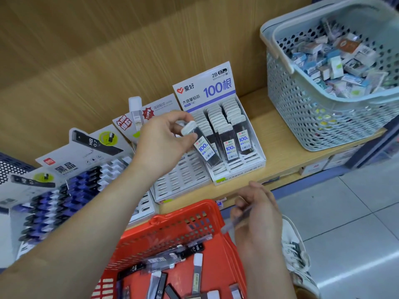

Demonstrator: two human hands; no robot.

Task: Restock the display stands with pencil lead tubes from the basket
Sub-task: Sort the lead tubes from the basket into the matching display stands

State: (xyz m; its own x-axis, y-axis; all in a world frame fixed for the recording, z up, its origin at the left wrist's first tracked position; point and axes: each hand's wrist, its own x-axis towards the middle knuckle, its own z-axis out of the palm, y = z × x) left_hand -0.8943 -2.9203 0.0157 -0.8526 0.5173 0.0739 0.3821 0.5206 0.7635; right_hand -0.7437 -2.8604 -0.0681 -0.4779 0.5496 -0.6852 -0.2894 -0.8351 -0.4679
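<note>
Two arms forward, left hand (164, 141) pinching a lead tube (205, 147), right hand (257, 212) gripping a slim tube (240, 215)

Your left hand (164, 143) pinches a dark lead tube (204, 147) near its white cap, tilted over the left row of the 100-count stand (239, 169), which is packed at the back with open slots in front. The middle stand (181, 182) shows mostly open slots; the left stand (71, 186) holds blue and black tubes. Your right hand (257, 214) holds a slim clear tube (237, 219) beside the red basket (172, 221) of loose tubes (197, 270)
</note>
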